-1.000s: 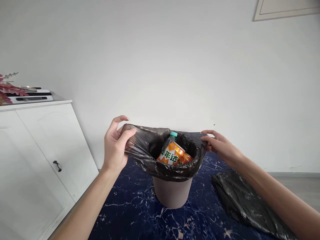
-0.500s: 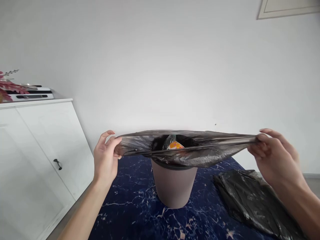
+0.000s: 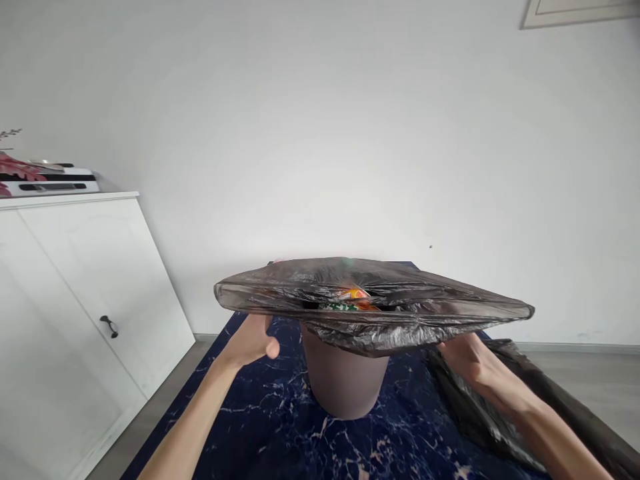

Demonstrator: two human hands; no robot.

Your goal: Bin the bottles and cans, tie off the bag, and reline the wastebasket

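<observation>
Your single camera looks out from your head, above and behind your fingers (image 3: 260,323), facing forward and tipped down. It sits near enough that your forearms (image 3: 200,413) enter at the bottom edge. It looks onto the bin (image 3: 345,387) between your fingers, the tabletop (image 3: 280,427) below them and the wall (image 3: 320,133) beyond them.

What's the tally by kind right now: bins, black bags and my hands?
Bins: 1, the grey-brown bin
Black bags: 2, the bag at the bin's mouth and the loose bag at right, taken as one
Hands: 2, left hand and right hand
Total: 5
</observation>
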